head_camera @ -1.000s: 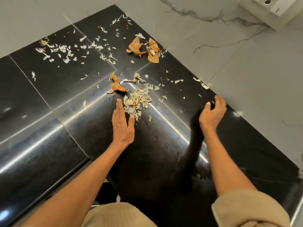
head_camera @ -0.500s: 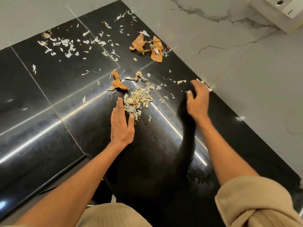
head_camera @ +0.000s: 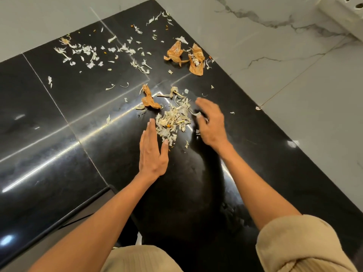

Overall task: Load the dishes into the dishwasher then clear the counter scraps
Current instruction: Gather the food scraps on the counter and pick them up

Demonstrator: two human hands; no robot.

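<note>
Desk (head_camera: 59,114): polished black stone slabs, mirror-glossy, streaked with bright light reflections, thin seams between slabs.
Wall (head_camera: 275,55): pale marble-look tiles with grey veining, smooth, soft sheen, along the desk's far right edge.
Pale scraps (head_camera: 172,120): thin, dry, papery white peelings, matt, heaped mid-desk and scattered toward the far left corner.
Orange skins (head_camera: 193,59): crinkled, papery, amber-brown peel, faintly shiny, near the far edge.
Sleeves (head_camera: 294,242): beige ribbed knit cloth, matt, rolled at the cuffs.
Socket block (head_camera: 345,14): white smooth plastic.
</note>
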